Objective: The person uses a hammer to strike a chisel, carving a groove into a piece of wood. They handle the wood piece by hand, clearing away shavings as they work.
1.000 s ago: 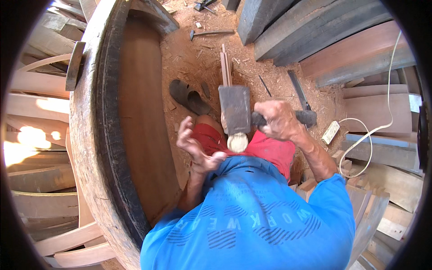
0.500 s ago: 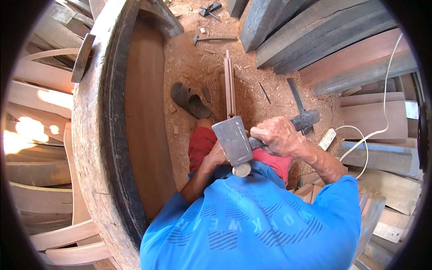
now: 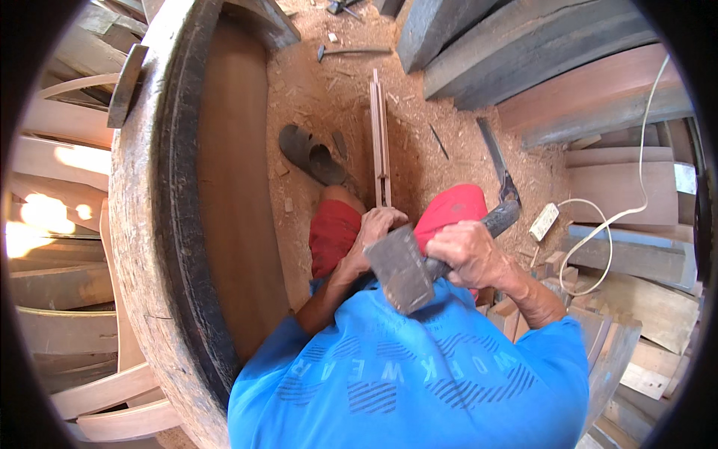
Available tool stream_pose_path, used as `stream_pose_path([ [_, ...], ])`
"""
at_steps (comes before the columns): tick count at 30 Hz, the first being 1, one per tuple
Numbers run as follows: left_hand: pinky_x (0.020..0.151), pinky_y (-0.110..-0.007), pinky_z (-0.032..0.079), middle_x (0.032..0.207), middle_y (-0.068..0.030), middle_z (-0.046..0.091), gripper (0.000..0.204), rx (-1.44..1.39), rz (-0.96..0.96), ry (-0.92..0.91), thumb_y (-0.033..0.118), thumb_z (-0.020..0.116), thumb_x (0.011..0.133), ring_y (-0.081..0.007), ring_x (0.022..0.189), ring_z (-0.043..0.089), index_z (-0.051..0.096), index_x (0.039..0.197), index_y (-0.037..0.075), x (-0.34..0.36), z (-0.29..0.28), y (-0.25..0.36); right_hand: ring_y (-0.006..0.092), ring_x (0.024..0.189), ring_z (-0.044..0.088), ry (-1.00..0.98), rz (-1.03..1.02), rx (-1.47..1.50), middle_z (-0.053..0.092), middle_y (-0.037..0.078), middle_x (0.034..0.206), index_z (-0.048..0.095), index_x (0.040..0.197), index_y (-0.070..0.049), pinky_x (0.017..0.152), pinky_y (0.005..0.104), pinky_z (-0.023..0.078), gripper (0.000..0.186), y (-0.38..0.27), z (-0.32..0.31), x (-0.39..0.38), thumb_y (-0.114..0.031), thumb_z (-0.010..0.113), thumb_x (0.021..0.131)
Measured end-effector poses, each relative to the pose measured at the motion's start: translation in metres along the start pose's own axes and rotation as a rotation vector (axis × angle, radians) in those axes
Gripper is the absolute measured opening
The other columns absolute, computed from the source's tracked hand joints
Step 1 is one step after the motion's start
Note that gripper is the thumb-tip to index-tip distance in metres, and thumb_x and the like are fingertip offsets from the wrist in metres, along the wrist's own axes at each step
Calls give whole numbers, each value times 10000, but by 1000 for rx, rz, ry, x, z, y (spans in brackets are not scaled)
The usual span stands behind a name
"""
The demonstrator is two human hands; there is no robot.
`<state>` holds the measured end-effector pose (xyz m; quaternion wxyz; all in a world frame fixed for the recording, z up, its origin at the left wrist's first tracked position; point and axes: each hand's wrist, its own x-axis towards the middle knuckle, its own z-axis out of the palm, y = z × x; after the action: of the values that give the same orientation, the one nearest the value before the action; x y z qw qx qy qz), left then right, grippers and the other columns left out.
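My right hand (image 3: 465, 251) is wrapped round the thick dark handle of a mallet (image 3: 402, 271). The block-shaped mallet head hangs just in front of my blue shirt. My left hand (image 3: 381, 226), its fingers curled, is at the near end of a long grooved wooden piece (image 3: 380, 142). That piece stretches away from me between my legs in red shorts. The mallet head hides part of my left hand and whatever it grips.
A large worn log-like timber (image 3: 142, 247) runs along my left. Dark heavy beams (image 3: 523, 45) lie at the far right. A dark clog (image 3: 310, 153), a hammer (image 3: 351, 51) and a thin dark rod (image 3: 439, 142) lie among shavings. A white power strip (image 3: 544, 221) trails its cord.
The mallet head has tilted and shifted slightly right and toward me; my right hand has come lower. It now covers the pale round end seen earlier by my left hand. More of my left hand shows.
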<state>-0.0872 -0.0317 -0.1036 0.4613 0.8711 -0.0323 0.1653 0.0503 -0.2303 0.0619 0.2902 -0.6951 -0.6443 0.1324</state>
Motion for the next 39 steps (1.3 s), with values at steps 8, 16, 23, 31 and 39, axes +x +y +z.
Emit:
stream_pose_path([
  [8, 736, -262, 520, 952, -55, 617, 346, -306, -143, 438, 32, 827, 821, -142, 850, 619, 579, 1062, 37, 136, -35, 31, 70, 719, 598, 850, 535, 548, 633, -1, 768, 641, 884, -36, 643, 260, 486, 130, 28, 1, 1, 6, 709, 782],
  [16, 545, -272, 471, 730, 8, 603, 250, -481, -552, 277, 215, 772, 915, -85, 609, 554, 581, 928, 54, 244, -38, -60, 68, 702, 524, 1002, 623, 642, 573, -7, 807, 575, 892, -46, 634, 257, 447, 164, 57, 47, -28, 19, 724, 865],
  [23, 609, -253, 457, 765, 23, 577, 193, -358, -425, 327, 141, 754, 919, -74, 678, 523, 580, 909, 57, 183, -34, -8, 85, 728, 524, 932, 674, 669, 569, -6, 827, 592, 913, -54, 667, 279, 457, 165, 78, 48, -21, 8, 735, 861],
  [31, 636, -266, 471, 743, -37, 578, 189, -189, -259, 344, 97, 776, 888, -114, 689, 542, 604, 874, 18, 175, -36, 18, 86, 711, 518, 1019, 769, 756, 561, -8, 814, 587, 888, -49, 643, 275, 448, 148, 77, 45, -13, 4, 725, 872],
  [39, 875, -448, 560, 1026, -259, 724, 541, 137, -831, 316, 368, 810, 812, -392, 973, 720, 629, 1131, -29, 272, -23, -139, 89, 777, 530, 863, 680, 640, 568, -2, 906, 594, 999, -68, 709, 286, 467, 212, 102, 44, -16, 11, 746, 875],
])
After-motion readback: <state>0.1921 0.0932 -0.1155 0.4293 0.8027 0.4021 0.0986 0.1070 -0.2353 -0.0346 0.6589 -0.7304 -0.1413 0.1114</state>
